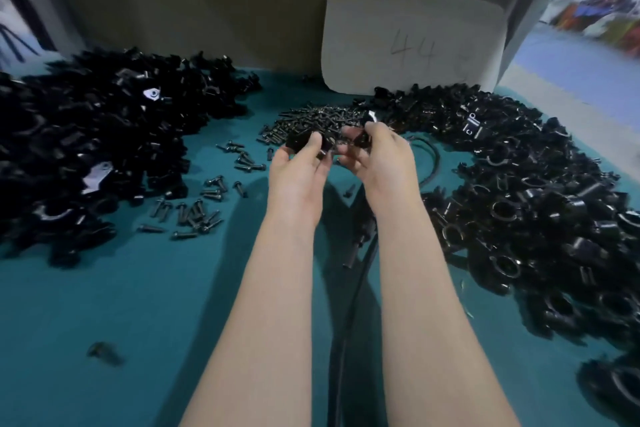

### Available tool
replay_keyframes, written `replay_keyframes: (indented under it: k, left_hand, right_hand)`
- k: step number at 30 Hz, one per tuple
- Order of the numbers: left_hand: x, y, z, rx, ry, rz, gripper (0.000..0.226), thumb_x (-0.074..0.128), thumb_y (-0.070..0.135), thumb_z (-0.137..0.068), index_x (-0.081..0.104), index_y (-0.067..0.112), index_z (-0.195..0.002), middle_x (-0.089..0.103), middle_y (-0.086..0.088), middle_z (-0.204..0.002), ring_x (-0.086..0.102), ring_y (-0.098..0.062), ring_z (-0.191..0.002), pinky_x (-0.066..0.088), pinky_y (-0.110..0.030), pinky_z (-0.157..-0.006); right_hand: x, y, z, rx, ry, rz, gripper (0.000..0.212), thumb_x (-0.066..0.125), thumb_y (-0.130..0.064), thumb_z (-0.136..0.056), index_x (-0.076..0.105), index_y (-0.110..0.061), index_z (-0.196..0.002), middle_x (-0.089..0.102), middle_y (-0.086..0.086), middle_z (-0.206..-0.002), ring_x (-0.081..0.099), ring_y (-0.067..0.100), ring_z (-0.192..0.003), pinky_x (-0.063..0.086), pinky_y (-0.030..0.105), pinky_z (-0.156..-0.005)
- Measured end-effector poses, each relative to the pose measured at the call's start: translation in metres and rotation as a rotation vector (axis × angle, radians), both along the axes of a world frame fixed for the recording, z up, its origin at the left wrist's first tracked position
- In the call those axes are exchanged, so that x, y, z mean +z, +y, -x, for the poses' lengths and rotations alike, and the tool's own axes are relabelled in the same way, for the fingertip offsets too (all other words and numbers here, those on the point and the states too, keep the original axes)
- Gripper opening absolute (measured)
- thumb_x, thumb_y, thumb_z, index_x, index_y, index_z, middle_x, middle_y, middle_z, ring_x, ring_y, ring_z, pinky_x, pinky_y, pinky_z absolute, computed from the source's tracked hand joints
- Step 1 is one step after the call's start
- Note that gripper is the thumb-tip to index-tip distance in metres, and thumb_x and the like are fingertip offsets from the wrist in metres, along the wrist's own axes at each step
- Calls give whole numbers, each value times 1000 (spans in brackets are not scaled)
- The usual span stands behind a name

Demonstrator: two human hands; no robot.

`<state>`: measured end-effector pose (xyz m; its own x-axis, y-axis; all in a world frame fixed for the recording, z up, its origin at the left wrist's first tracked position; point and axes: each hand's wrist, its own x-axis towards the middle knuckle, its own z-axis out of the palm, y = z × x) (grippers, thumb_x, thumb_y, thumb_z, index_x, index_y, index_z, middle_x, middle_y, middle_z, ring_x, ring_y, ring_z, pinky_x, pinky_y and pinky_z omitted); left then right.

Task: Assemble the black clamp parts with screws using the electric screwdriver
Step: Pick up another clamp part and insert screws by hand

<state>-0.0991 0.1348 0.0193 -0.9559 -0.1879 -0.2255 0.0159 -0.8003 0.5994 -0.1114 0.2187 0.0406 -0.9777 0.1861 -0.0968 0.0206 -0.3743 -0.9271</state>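
My left hand (301, 166) holds a black clamp part (302, 141) between thumb and curled fingers, above the table's middle. Close beside it, my right hand (379, 158) pinches a second black clamp part (362, 139). The two parts sit a small gap apart. Just behind my hands lies a heap of black screws (322, 118). The electric screwdriver (360, 236) lies on the green mat between my forearms, mostly hidden, with its black cable (346, 340) running toward me.
A big pile of black clamp parts (90, 135) covers the left of the green table (138, 305); another pile (533, 204) fills the right. Loose screws (194, 211) lie scattered left of my arms. A cardboard sheet marked 44 (412, 42) leans at the back.
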Motion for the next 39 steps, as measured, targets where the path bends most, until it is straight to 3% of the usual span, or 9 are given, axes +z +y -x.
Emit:
replay_keyframes:
  k: [6,10,13,17,22,25,30,35,39]
  left_hand:
    - [-6,-10,-1,35,59,-40,51,47,-5,-97,33,7,-144,58,-16,-106,65,-17,-83,56,-23,-81]
    - [-10,-9,2,21,45,-49,39,45,-6,-97,44,12,-132,61,-14,-98,64,-16,-80,57,-20,-69]
    - [-13,-7,4,16,29,26,26,44,3,-101,48,5,-126,63,-15,-104,66,-18,-85,57,-20,-71]
    - [-16,-7,6,116,-76,200,17,56,13,-98,51,4,-111,66,-9,-93,67,-8,-68,56,-17,-66]
    - [-18,-6,6,175,-170,363,23,60,15,-91,41,13,-78,57,-3,-77,59,-14,-70,50,-27,-77]
    - [-17,-8,6,221,-127,291,15,53,9,-94,42,9,-85,56,-1,-70,61,-3,-50,53,-19,-63]
    - [-19,-10,6,175,-67,157,16,47,2,-99,51,12,-111,59,-8,-90,65,-4,-54,54,-15,-59]
    - [-13,-19,5,-14,-36,-107,11,55,-7,-91,59,3,-94,60,-13,-107,66,-12,-67,54,-15,-60]
    - [-14,-17,6,-56,-16,-1,10,56,-4,-93,55,6,-90,60,-8,-84,63,-9,-64,54,-14,-58]
  right_hand:
    - [-6,-11,3,137,-12,-236,19,43,-11,-97,53,-13,-82,66,12,-96,55,12,-58,47,23,-55]
    - [-10,-9,4,119,-25,-189,15,44,-6,-97,54,-8,-87,66,7,-82,56,12,-56,49,22,-55]
    - [-13,-6,7,83,-33,-215,17,44,-6,-97,56,-8,-86,62,3,-76,57,12,-54,50,21,-54]
    - [-15,-8,8,90,-45,-233,13,46,-8,-97,57,-8,-89,63,4,-75,57,12,-53,50,21,-52]
    - [-15,-13,6,171,-1,-259,19,45,-6,-97,57,-9,-83,62,7,-83,60,13,-58,49,21,-53]
    - [-15,-13,7,189,-18,-209,15,39,0,-96,54,-4,-93,59,11,-94,58,16,-64,53,24,-58]
    - [-17,-11,9,232,4,-209,18,34,3,-99,48,0,-110,55,11,-97,59,17,-80,56,32,-85]
    - [-18,-8,10,98,75,-305,20,36,-5,-101,56,-7,-101,63,12,-97,64,16,-76,57,25,-74]
    - [-22,-3,11,-36,89,-442,22,45,-16,-99,61,-8,-86,64,3,-86,62,10,-70,56,24,-68]
